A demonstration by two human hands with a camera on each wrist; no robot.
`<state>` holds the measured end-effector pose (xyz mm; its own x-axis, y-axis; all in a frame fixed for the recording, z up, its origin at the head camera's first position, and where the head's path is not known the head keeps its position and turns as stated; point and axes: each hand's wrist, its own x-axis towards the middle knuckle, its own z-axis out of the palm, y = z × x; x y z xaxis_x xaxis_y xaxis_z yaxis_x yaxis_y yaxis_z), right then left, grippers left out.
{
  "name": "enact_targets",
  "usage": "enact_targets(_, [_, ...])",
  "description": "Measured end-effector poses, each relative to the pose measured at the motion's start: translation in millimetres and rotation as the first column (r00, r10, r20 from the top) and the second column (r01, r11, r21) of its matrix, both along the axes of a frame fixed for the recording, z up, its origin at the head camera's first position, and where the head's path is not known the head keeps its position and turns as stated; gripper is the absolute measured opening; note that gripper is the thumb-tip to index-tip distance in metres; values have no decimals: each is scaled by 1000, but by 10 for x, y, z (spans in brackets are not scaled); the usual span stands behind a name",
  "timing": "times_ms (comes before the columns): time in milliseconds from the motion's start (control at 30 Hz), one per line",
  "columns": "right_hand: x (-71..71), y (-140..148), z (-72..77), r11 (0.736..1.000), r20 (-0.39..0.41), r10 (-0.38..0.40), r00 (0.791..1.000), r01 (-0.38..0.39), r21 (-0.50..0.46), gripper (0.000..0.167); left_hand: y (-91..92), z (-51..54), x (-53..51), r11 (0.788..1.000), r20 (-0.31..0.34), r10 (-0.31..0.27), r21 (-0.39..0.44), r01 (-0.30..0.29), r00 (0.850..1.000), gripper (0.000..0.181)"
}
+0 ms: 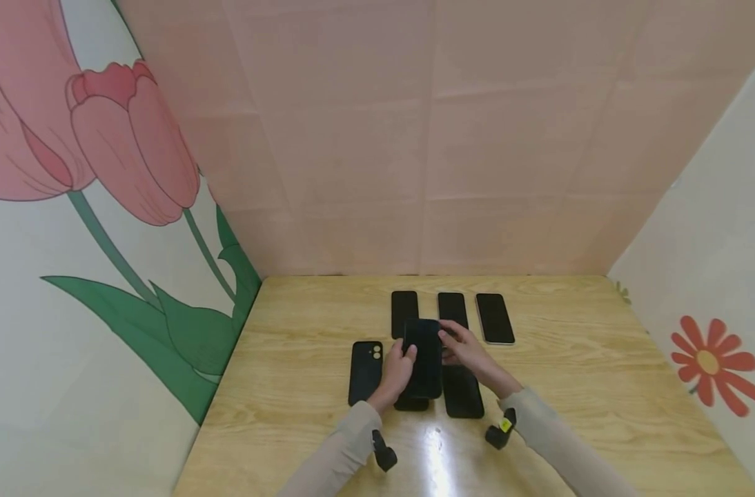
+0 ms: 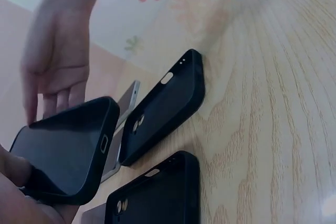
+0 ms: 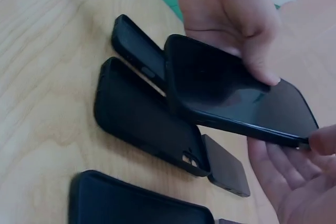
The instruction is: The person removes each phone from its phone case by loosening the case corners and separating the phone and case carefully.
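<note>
In the head view my left hand (image 1: 397,373) grips the left edge of a dark phone in a black case (image 1: 424,359), thumb on the glossy screen. My right hand (image 1: 467,351) pinches its upper right edge; in the right wrist view the right thumb (image 3: 323,140) is at the corner. The phone is held tilted above the table. A black phone case (image 1: 366,373) lies beside the left hand, its camera cutout at the top. Another case (image 1: 411,404) is mostly hidden under the held phone. A third case (image 1: 463,393) lies below the right hand.
Farther back on the wooden table (image 1: 315,310) lie three phones: a left one (image 1: 405,312), a middle one (image 1: 453,308) partly behind the right hand, and a right one (image 1: 495,318) with a light rim. A pink wall (image 1: 365,152) borders the table's far edge.
</note>
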<state>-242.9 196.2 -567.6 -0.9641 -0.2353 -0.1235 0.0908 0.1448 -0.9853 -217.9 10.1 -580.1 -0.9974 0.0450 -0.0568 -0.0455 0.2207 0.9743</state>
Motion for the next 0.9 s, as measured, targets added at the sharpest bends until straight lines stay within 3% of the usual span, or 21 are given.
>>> enact_targets(133, [32,-11,-18,1000,-11,3,1000,-3,-11,45,6,-4,8,998,-3,9,61,-9,1000,20])
enact_targets(300, [69,-63,-55,998,82,-52,995,49,28,38,30,39,-4,997,-40,35,72,-32,999,22])
enact_targets(433, [89,-116,-49,990,121,-120,985,109,90,35,46,67,-29,997,-63,36,71,-32,997,22])
enact_targets(567, [91,-159,-62,981,128,-185,974,175,86,37,56,65,-26,1000,-81,26,18,-25,996,19])
enact_targets(767, [75,-198,-102,934,89,-347,934,336,118,28,79,68,10,998,-60,-50,26,52,997,16])
enact_targets(900, [66,-259,-112,909,57,-407,912,398,127,25,83,65,29,999,-57,-47,14,48,997,23])
